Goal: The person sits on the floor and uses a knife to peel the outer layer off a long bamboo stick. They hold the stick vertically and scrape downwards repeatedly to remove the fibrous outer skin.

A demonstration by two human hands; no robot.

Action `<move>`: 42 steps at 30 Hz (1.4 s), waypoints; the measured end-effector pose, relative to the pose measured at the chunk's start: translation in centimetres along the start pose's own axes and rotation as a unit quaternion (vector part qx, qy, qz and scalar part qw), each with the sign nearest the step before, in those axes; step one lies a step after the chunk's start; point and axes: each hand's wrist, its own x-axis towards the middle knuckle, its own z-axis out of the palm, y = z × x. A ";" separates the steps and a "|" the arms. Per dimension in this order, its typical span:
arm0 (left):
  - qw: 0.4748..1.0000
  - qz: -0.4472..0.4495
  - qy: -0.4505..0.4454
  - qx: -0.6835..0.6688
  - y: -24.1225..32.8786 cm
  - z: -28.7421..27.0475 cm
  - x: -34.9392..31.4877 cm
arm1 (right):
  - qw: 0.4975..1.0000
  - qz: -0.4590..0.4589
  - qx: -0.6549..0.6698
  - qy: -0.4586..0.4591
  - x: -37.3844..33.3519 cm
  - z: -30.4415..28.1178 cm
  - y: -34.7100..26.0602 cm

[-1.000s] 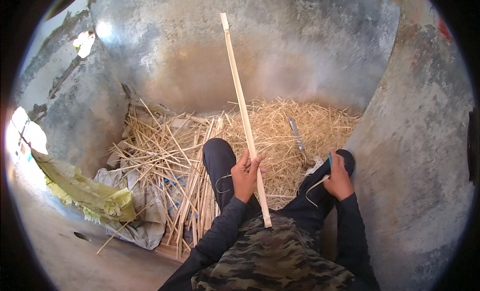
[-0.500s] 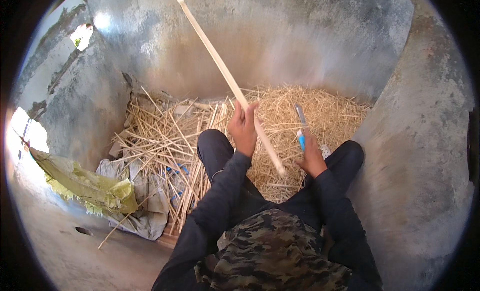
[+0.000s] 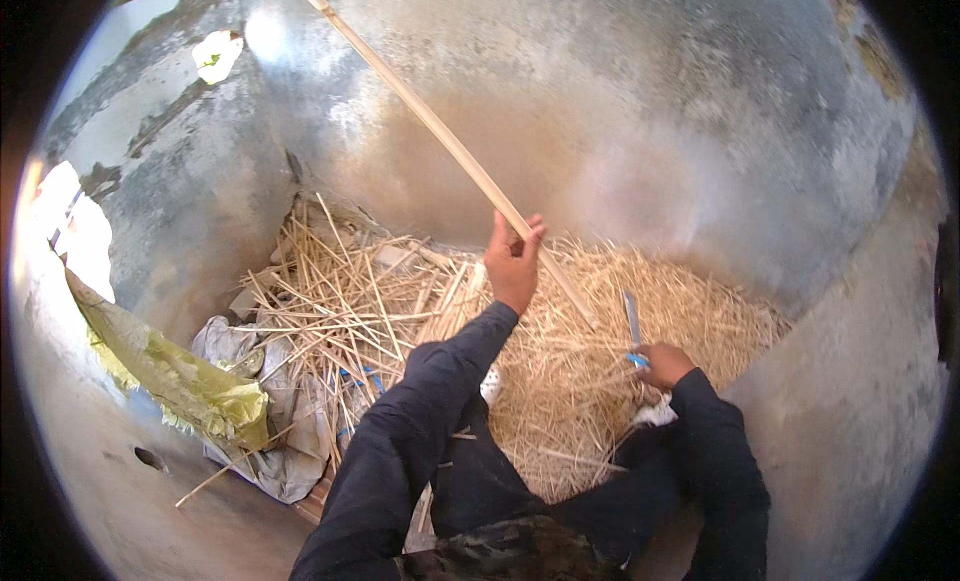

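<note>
My left hand (image 3: pixel 513 271) is closed round a long pale bamboo strip (image 3: pixel 420 109). The strip slants from the upper left, in front of the wall, down to a lower end over the shavings. At the right, my right hand (image 3: pixel 664 366) grips the blue handle of a knife (image 3: pixel 632 319). The knife's grey blade points up and away from me, apart from the strip. Beneath both hands spreads a heap of straw-coloured shavings (image 3: pixel 560 411).
Loose thin sticks (image 3: pixel 330 281) lie piled on the left. Beside them are a grey cloth sack (image 3: pixel 290 461) and a torn yellow-green sheet (image 3: pixel 200 391). A bare, stained wall (image 3: pixel 640 111) curves around the far side, with a bright opening (image 3: pixel 216 57) at upper left.
The view has shifted. My left hand has raised the bamboo strip and tilted it further to the left. My right hand has moved the knife to the right, away from the strip.
</note>
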 end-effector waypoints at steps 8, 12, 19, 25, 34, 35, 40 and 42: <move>0.999 -0.026 0.015 0.015 -4.3 0.0 1.3 | 0.986 0.135 -0.009 0.100 4.8 -3.9 3.5; 0.998 -0.053 0.009 -0.021 -4.9 1.9 -0.1 | 0.959 0.129 0.060 0.246 5.8 0.6 7.8; 0.997 -0.079 0.011 -0.006 -5.6 1.2 0.4 | 0.894 0.075 0.346 0.276 9.3 -3.0 1.0; 0.996 -0.067 0.057 -0.022 -7.0 1.6 1.0 | 0.809 0.037 0.580 0.088 10.2 -5.9 -5.1; 0.989 -0.080 0.114 -0.041 -6.8 1.7 2.1 | 0.904 -0.036 0.396 0.158 11.5 -5.7 -7.2; 0.989 -0.071 0.126 -0.042 -7.2 1.6 2.0 | 0.894 -0.035 0.419 0.156 11.8 -5.6 -7.2; 0.989 -0.060 0.035 0.130 -5.8 -1.0 2.2 | 0.864 -0.012 0.467 0.189 12.8 -4.5 -5.2; 0.949 -0.017 -0.040 0.312 -3.9 -2.6 2.1 | 0.855 -0.007 0.465 0.229 12.7 -4.5 -4.4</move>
